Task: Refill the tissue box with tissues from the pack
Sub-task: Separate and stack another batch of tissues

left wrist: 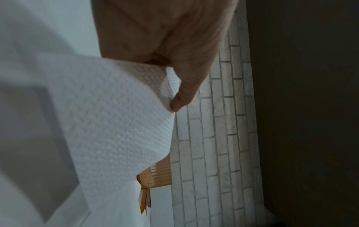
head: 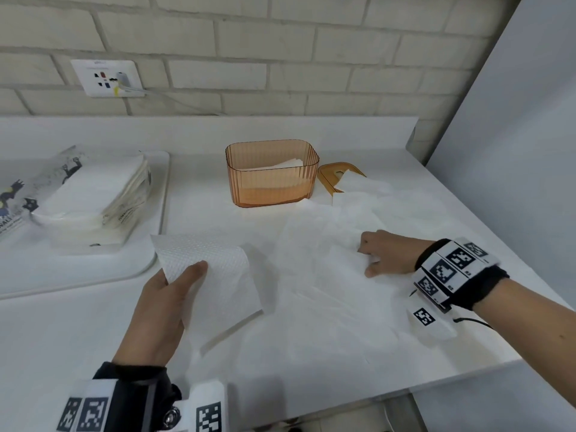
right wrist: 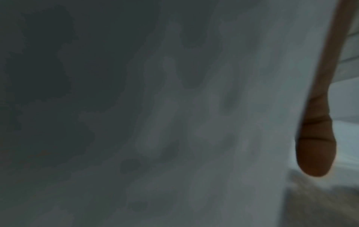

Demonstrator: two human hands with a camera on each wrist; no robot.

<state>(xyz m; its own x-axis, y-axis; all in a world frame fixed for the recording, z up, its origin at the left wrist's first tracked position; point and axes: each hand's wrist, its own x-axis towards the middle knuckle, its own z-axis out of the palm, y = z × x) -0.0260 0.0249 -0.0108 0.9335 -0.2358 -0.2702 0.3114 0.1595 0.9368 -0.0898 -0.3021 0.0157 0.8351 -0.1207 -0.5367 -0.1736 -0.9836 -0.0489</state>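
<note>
An amber ribbed tissue box (head: 271,173) stands open on the counter with a few white tissues inside. Its amber lid (head: 335,174) lies to its right, a tissue poking through its slot. The opened tissue pack (head: 90,194) rests on a white tray (head: 157,244) at the left. My left hand (head: 170,294) grips a folded, embossed tissue (head: 215,275) lifted off the counter; the left wrist view shows the thumb (left wrist: 184,86) pressed on the tissue (left wrist: 116,122). My right hand (head: 378,255) pinches the edge of loose unfolded tissues (head: 324,275) spread on the counter.
A brick wall with a power socket (head: 107,77) and plugged cable runs along the back. A grey panel (head: 514,151) bounds the counter on the right. The counter's front edge (head: 405,388) lies close below the tissues. The right wrist view is dark and blurred.
</note>
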